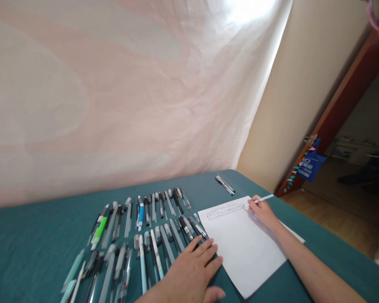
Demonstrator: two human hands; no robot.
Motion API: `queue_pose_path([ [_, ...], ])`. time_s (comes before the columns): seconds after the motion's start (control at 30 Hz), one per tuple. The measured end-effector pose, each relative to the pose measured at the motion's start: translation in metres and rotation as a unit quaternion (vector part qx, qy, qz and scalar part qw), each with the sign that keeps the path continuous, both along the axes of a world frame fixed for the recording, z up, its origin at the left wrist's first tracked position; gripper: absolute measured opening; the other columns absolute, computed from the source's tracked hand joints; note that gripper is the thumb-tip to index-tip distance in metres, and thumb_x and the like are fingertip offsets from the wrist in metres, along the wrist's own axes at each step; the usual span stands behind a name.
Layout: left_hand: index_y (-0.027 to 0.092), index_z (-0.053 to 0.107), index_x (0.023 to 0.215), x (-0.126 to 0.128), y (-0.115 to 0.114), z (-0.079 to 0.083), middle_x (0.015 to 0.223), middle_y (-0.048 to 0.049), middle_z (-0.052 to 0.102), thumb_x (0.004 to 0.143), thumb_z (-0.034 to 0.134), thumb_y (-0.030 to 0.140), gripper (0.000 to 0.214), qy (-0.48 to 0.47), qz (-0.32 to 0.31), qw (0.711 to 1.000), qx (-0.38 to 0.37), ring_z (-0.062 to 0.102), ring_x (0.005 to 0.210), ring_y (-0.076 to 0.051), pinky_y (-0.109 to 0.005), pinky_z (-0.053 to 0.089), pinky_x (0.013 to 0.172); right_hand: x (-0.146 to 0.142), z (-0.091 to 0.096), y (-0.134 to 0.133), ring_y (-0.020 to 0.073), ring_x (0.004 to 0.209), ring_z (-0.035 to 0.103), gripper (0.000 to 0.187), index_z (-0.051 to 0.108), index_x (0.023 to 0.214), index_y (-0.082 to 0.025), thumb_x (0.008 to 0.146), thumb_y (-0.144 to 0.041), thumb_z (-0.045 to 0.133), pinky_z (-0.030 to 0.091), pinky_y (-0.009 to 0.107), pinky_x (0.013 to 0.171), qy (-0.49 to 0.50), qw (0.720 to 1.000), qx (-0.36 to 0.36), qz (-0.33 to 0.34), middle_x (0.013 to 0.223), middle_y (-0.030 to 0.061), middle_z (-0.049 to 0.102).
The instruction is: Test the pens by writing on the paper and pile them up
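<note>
My right hand [262, 210] is closed around a white pen [264, 198], its tip on the upper right of a white sheet of paper [240, 248]. Faint lines of writing run across the top of the sheet. My left hand [192, 271] lies flat with fingers stretched out, resting on the table at the sheet's left edge and over the near ends of some pens. A spread of several pens [139, 235] lies in rows left of the sheet, among them a green one [99, 231] and a blue-and-white one [140, 214].
The table wears a teal cloth [34, 248]. Two dark pens [225, 185] lie apart near the far edge. A pale curtain [113, 92] hangs behind. To the right is an open doorway with a wooden frame [341, 101] and a blue hanging bag [309, 165].
</note>
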State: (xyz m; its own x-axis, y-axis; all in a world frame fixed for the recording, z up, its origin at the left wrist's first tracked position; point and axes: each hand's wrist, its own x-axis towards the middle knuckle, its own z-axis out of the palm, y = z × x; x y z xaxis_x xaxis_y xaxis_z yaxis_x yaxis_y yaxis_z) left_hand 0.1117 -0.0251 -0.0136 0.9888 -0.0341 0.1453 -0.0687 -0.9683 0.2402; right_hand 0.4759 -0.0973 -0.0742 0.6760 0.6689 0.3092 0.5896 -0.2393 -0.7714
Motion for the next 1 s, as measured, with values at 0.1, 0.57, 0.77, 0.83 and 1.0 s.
queue_pose_path([
  [0.1, 0.022, 0.034, 0.131, 0.0003, 0.0010, -0.0031, 0.136, -0.0051, 0.037, 0.085, 0.028, 0.054, 0.056, -0.013, -0.001, 1.000, 0.008, 0.027, 0.127, -0.023, -0.040, 0.012, 0.105, 0.0013, -0.0006, 0.0005, 0.0100, 0.044, 0.040, 0.024, 0.047, 0.056, -0.020, 0.072, -0.037, 0.048, 0.029, 0.021, 0.044, -0.006, 1.000, 0.001, -0.003, 0.045, -0.0044, 0.044],
  [0.57, 0.023, 0.034, 0.131, 0.0009, 0.0008, -0.0018, 0.136, -0.0051, 0.036, 0.085, 0.028, 0.054, 0.056, -0.007, -0.001, 1.000, -0.003, 0.027, 0.127, -0.024, -0.040, 0.011, 0.105, -0.0003, -0.0011, -0.0002, 0.0095, 0.044, 0.040, 0.025, 0.047, 0.059, -0.020, 0.074, -0.039, 0.047, 0.029, 0.020, 0.043, -0.001, 1.000, 0.013, -0.004, 0.047, -0.0044, 0.045],
  [0.77, 0.022, 0.035, 0.131, 0.0013, 0.0002, -0.0005, 0.136, -0.0058, 0.036, 0.085, 0.027, 0.054, 0.057, -0.001, 0.000, 1.000, -0.021, 0.026, 0.127, -0.024, -0.042, 0.012, 0.105, 0.0007, -0.0021, 0.0004, 0.0096, 0.044, 0.041, 0.024, 0.048, 0.059, -0.020, 0.074, -0.038, 0.047, 0.029, 0.021, 0.044, -0.006, 1.000, 0.013, -0.006, 0.047, -0.0044, 0.046],
  [0.83, 0.022, 0.034, 0.131, 0.0013, 0.0000, 0.0004, 0.137, -0.0055, 0.035, 0.085, 0.026, 0.055, 0.057, 0.003, 0.001, 1.000, -0.024, 0.025, 0.127, -0.024, -0.041, 0.011, 0.105, 0.0015, -0.0028, 0.0007, 0.0096, 0.044, 0.041, 0.023, 0.048, 0.059, -0.020, 0.074, -0.037, 0.046, 0.029, 0.021, 0.044, -0.010, 1.000, 0.014, -0.007, 0.047, -0.0046, 0.046],
  [1.0, 0.023, 0.035, 0.131, 0.0007, -0.0001, 0.0018, 0.137, -0.0052, 0.035, 0.085, 0.027, 0.055, 0.057, 0.005, 0.004, 1.000, -0.026, 0.025, 0.127, -0.024, -0.041, 0.010, 0.106, 0.0024, -0.0035, 0.0002, 0.0098, 0.045, 0.041, 0.023, 0.047, 0.059, -0.020, 0.075, -0.037, 0.046, 0.029, 0.021, 0.044, -0.012, 1.000, 0.014, -0.004, 0.048, -0.0045, 0.045],
])
